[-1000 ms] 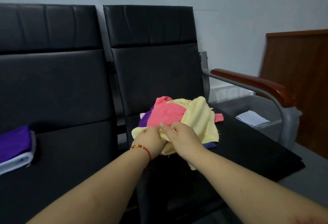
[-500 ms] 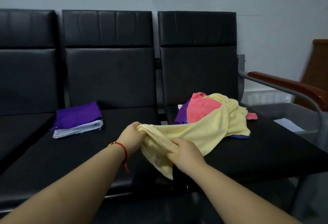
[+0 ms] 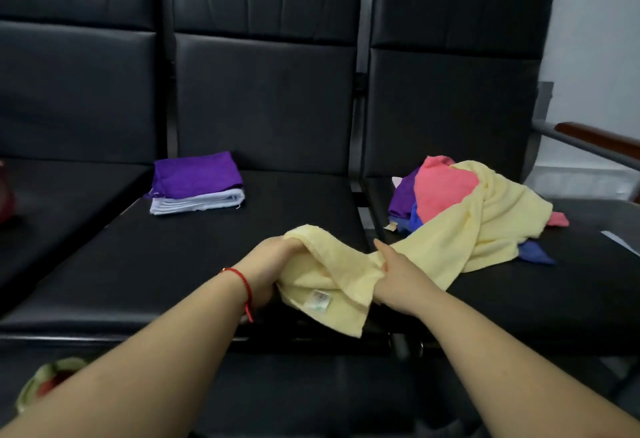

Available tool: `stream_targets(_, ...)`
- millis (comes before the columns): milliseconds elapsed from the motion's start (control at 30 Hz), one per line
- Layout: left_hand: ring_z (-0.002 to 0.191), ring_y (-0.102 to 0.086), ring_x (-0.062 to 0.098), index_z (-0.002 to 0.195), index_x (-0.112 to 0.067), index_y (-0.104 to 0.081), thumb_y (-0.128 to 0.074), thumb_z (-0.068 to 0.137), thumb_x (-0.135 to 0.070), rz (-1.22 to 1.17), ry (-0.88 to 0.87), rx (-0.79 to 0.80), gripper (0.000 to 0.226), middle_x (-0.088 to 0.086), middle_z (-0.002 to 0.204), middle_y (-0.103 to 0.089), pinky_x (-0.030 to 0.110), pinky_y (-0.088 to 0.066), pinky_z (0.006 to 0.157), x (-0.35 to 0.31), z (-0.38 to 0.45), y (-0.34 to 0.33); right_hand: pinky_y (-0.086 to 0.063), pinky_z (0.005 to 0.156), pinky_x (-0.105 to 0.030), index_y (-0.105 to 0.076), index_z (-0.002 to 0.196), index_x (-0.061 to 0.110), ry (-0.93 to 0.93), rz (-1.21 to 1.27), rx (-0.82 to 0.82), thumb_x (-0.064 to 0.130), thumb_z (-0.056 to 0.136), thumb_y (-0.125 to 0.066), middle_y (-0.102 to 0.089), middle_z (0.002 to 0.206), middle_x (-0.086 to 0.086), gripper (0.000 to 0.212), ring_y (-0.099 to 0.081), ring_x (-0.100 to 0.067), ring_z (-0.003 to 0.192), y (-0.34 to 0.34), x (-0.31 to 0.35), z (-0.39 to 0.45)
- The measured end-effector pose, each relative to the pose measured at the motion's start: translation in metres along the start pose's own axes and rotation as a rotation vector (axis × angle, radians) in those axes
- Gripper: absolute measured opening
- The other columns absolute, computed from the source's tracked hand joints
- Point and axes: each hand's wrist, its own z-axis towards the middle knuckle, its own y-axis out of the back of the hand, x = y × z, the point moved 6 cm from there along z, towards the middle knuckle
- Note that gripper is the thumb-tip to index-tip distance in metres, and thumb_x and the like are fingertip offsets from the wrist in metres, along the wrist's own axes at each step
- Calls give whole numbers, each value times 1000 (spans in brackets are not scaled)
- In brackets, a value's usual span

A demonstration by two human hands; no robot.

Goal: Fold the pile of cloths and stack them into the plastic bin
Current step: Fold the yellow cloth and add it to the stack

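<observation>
A row of black padded chairs (image 3: 263,108) fills the view, their seats forming one long dark surface, and everything else can be placed from the middle seat. On the seat to its right lies the pile of cloths (image 3: 436,195), a loose heap of pink, purple and blue pieces near the backrest. A yellow cloth (image 3: 485,215) is draped over the front of that heap and stretches leftward off it, across the gap between the seats, to the front edge of the middle seat where both hands have it. At the back left corner of the middle seat sits a folded stack (image 3: 197,183), a purple cloth lying on top of a white one, well apart from the hands. A wooden armrest (image 3: 599,137) shows beyond the right seat at the frame's edge. The left hand (image 3: 270,271), with a red string bracelet (image 3: 242,285) on its wrist, has its fingers curled around the bunched end of the yellow cloth. The right hand (image 3: 398,281), just beside it, grips the same cloth further along, thumb on top and the other fingers hidden under the fabric. A small white label (image 3: 320,299) hangs on the cloth's corner between the two hands.
</observation>
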Motion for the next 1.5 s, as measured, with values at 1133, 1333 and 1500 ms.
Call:
stream_targets(1133, 82, -59, 21, 84, -14, -58, -52, 87, -51, 40, 201, 384, 38, 6, 94, -61, 30, -47, 75, 23, 6, -162, -50, 72, -41, -56, 114, -4, -372, 1491, -201, 5, 82, -50, -65, 92, -22, 34, -61, -37, 79, 72, -67, -43)
stream_targets(1333, 62, -64, 17, 88, -10, -69, -45, 92, -51, -187, 139, 358, 48, 4, 71, -69, 26, -49, 57, 10, 7, -160, -50, 83, -42, -70, 95, 2, -123, 1455, 56, 21, 76, -59, -70, 93, -19, 28, -67, -32, 80, 71, -11, -63)
stream_targets(1500, 98, -67, 30, 111, -9, -69, -42, 92, -56, -387, 142, 323, 57, 15, 106, -70, 40, -52, 85, 1, 4, -148, -53, 85, -34, -67, 106, 10, -183, 1128, 16, 14, 86, -67, -72, 100, -8, 20, -67, -21, 94, 47, -23, -51)
